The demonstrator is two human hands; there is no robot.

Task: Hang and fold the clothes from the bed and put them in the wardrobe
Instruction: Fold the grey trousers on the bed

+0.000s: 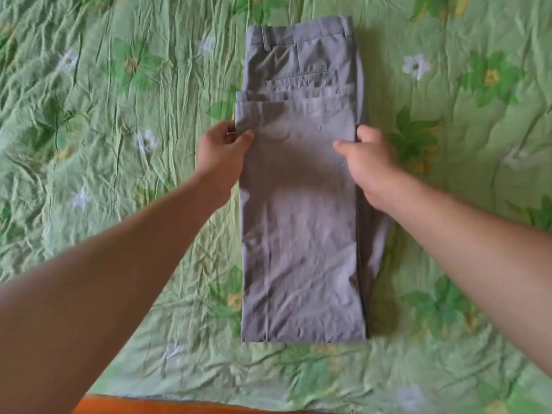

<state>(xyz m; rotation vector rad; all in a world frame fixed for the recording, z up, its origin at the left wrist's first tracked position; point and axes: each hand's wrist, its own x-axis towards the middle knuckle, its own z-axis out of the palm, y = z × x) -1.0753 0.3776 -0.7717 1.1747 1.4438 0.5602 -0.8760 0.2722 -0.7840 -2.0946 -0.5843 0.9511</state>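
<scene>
Green, wrinkled bedspread (119, 174) printed with white and yellow flowers fills nearly everything you see, with a strip of orange (179, 406) showing along the bottom edge below it. Your grey trousers (301, 249) lie flat on the bedspread in the middle, running away from you, the waistband with its belt loops and a back pocket at the far end. The legs are folded back over themselves, so the hems lie across the seat just below the pocket and the fold sits at the near end.

Your left hand (222, 153) is closed in a pinch on the left edge of the upper layer, just below the hems, thumb on top of the cloth and fingers curled under it. Your right hand (369, 162) grips the opposite edge at about the same height, thumb pressed on the top of the cloth and fingers wrapped round the side. Both bare forearms reach in from the lower corners.
</scene>
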